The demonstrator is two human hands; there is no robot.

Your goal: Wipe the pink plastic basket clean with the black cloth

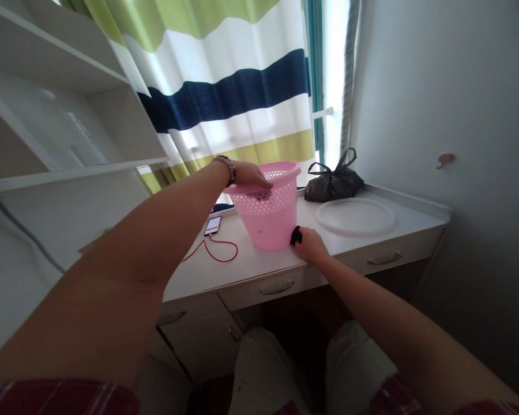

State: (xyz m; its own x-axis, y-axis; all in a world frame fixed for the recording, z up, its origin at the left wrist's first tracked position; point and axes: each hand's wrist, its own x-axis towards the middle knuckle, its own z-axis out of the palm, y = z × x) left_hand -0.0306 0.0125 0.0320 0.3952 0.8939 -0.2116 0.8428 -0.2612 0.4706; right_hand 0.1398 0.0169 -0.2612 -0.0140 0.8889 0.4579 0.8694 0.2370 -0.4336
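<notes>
A pink plastic wastebasket (271, 225) with a perforated upper band stands upright on the white desk. My left hand (248, 174) grips its rim on the near left side, with fingers reaching inside; they show dimly through the holes. A bracelet of beads circles that wrist. Low by the basket's right side, my right hand (311, 245) is closed around a small black bundle (296, 235), whose material I cannot make out. The bundle is at or against the basket's wall. To the right lies a pale round ring (355, 233), flat on the desk.
A knotted black plastic bag (334, 184) sits at the back right. Left of the basket lies a phone (213, 226) with a red cable (225, 260). Shelves (78, 173) overhang the left side; a striped curtain (233, 98) hangs behind. Drawer handles (277, 288) line the desk's front (251, 298).
</notes>
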